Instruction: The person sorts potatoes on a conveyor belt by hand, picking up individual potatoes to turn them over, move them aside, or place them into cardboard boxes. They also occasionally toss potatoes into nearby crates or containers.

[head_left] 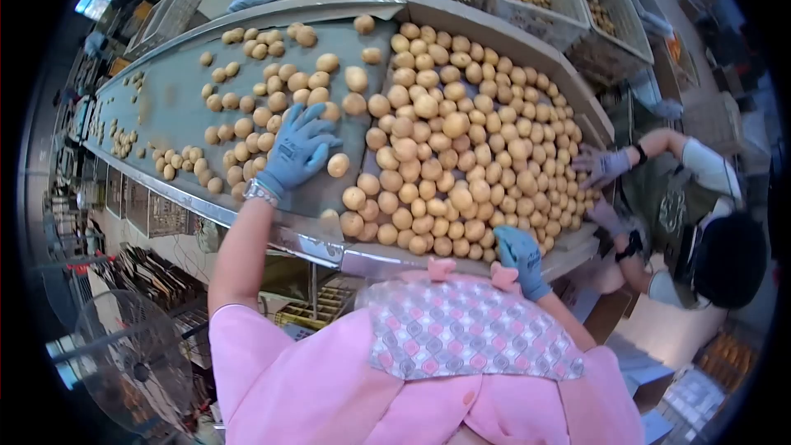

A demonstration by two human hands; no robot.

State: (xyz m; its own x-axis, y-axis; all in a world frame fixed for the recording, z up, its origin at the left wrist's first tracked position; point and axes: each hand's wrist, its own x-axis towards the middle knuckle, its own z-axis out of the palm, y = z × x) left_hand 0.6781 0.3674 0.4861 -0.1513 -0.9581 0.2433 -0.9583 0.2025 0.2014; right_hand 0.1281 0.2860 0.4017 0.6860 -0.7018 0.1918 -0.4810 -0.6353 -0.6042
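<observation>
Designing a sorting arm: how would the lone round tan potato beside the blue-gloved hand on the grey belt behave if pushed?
The round tan potato would probably roll: it sits free on the grey belt. It looks firm, so likely keeps its shape. Small beside the blue-gloved left hand, it is probably light.

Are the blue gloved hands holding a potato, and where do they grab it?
The left hand holds nothing: it lies flat, fingers spread, among potatoes on the belt. The right hand curls by more potatoes; a hold cannot be told.
</observation>
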